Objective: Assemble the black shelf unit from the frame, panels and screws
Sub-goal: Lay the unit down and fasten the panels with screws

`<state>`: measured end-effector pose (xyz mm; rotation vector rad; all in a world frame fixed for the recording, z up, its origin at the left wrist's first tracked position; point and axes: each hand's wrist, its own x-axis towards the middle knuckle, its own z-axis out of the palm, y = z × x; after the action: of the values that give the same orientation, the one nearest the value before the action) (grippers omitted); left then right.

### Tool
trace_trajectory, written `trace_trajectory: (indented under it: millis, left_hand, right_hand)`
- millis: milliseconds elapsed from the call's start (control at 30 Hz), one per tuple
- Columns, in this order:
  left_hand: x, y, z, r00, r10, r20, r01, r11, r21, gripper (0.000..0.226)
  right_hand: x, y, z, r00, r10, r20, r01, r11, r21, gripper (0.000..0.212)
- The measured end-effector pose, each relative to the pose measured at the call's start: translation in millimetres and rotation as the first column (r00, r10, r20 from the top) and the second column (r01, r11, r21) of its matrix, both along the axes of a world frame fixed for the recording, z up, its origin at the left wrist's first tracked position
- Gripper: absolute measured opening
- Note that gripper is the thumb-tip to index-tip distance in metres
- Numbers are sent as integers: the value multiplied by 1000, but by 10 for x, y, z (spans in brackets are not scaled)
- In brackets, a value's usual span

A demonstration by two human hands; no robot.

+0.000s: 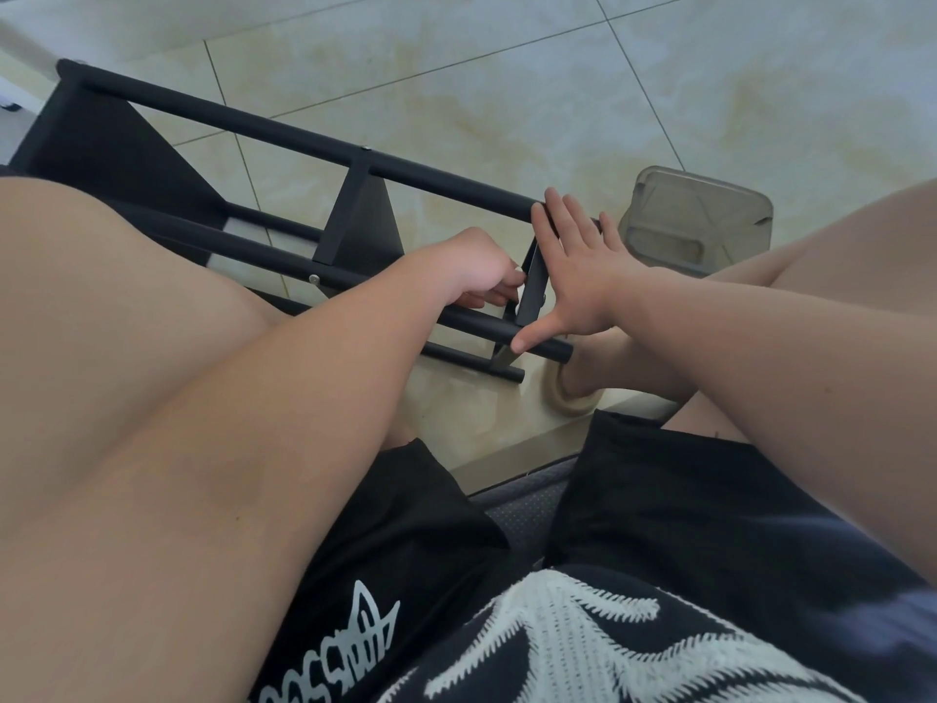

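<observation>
Tiled floor [507, 68]: black shelf frame [304, 139] on its side, partly behind my left knee [127, 307].
Right hand [578, 276] spread flat across end panel [533, 284]; left hand [481, 266] curled against it, grip hidden. Plastic container [699, 220] just beyond.

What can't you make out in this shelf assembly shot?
Head view only:
Whether the left hand holds anything: its curled fingers hide it.
Top joint of the end panel: the right hand covers it.
Contents of the clear container: too hazy.
Near-left side of the frame: the left thigh hides it.
</observation>
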<state>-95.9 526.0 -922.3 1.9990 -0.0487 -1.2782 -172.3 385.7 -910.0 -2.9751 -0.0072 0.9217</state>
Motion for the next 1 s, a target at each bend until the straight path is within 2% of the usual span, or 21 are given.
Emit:
trace_trajectory:
  millis: [233, 433, 633, 767, 1000]
  left_hand:
    - [7, -18, 12, 998, 54, -11, -54, 998, -20, 20]
    - [-13, -13, 15, 999, -6, -32, 6, 1000, -8, 14]
    - [8, -27, 5, 996, 16, -83, -12, 999, 49, 14]
    - [18, -24, -10, 994, -19, -107, 26, 997, 66, 17]
    - [12, -12, -17, 991, -116, -66, 121, 990, 73, 17]
  right_hand:
    - [2, -4, 8, 1000, -1, -1, 1, 1000, 2, 164]
    - [-4, 2, 9, 1000, 1, 5, -1, 1000, 7, 164]
    - [-6, 5, 15, 1000, -3, 6, 3, 1000, 11, 163]
    - [-7, 8, 11, 1000, -2, 6, 2, 1000, 6, 163]
    - [-4, 1, -7, 1000, 0, 6, 0, 1000, 4, 163]
